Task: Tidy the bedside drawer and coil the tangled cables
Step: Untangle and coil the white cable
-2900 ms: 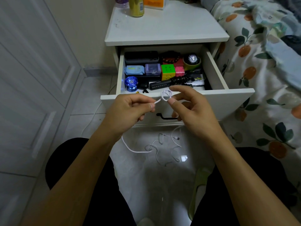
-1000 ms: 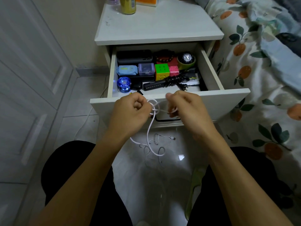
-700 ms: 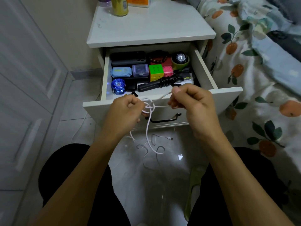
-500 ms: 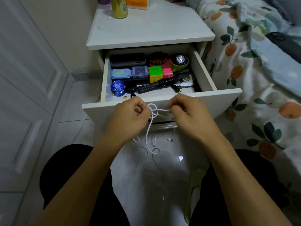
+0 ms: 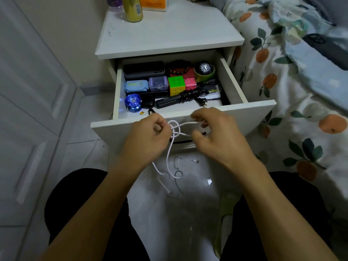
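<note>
White cable (image 5: 174, 147) is pinched at its small loops by the left hand (image 5: 148, 137) while the right hand (image 5: 212, 132) grips a strand pulled sideways, apparently to wrap it, before the open drawer (image 5: 188, 117), slack trailing to the floor (image 5: 188, 204).

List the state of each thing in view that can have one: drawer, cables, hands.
drawer: pulled open, filled with items
white cable: looped into a loose knot between the hands, its tail trailing on the floor
black cord: bundled up, lying in the drawer
left hand: pinches the white cable at the knot
right hand: fingers curled round the white cable
yellow can: upright on the nightstand
</note>
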`<control>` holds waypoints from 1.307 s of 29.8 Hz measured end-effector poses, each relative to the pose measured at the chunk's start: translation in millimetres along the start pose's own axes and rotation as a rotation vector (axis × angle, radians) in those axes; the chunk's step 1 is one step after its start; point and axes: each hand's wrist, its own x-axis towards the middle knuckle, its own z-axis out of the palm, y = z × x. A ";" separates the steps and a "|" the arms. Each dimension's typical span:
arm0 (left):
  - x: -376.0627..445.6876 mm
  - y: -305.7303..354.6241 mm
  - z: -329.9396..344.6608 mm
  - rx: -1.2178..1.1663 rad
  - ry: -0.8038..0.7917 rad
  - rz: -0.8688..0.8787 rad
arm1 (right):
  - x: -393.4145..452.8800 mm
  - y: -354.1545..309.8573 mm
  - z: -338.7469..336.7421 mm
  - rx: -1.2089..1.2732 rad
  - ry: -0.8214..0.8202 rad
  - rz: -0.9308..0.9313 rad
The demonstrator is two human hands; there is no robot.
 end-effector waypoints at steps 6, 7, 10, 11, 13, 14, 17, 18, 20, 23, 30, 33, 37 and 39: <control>-1.7 2.9 6.4 0.036 -0.009 0.059 | 1.2 -13.5 15.7 -0.222 0.032 -0.073; -0.5 2.0 6.3 0.012 -0.001 0.029 | 2.4 -12.2 14.9 -0.204 0.078 -0.040; 4.3 -0.5 3.5 -0.048 0.052 -0.053 | 4.2 -6.2 6.4 -0.075 0.268 0.091; 5.1 -1.2 2.1 -0.046 0.074 -0.062 | 3.8 -3.4 4.0 -0.045 0.299 0.106; 5.2 -2.2 -1.0 -0.015 0.102 -0.044 | 2.2 -1.2 3.8 -0.037 0.243 0.052; 4.2 -2.1 -1.3 0.002 0.097 -0.022 | 1.0 -3.0 5.7 -0.050 0.180 0.009; -1.8 1.1 2.5 0.030 0.038 0.050 | -2.1 -10.5 16.5 -0.137 0.069 -0.094; -3.4 1.9 3.7 0.046 0.026 0.065 | -2.1 -12.1 18.9 -0.166 0.076 -0.117; -3.5 2.0 4.7 0.036 0.027 0.052 | -1.0 -12.3 18.2 -0.192 0.138 -0.121; 0.9 -1.0 0.3 -0.019 0.065 -0.025 | 3.8 -6.3 7.2 -0.124 0.347 0.019; -1.7 -3.1 3.5 0.040 0.061 0.014 | 2.9 -5.0 9.3 -0.242 0.096 -0.092; -2.0 -2.1 7.5 0.054 0.032 0.025 | 3.8 -13.3 22.1 -0.305 0.009 -0.066; 4.0 -5.7 2.9 -0.027 0.050 -0.062 | 9.4 2.2 5.8 -0.217 0.186 0.103; 4.5 -6.6 2.7 -0.010 0.057 -0.064 | 9.0 9.0 -1.3 -0.181 0.194 0.087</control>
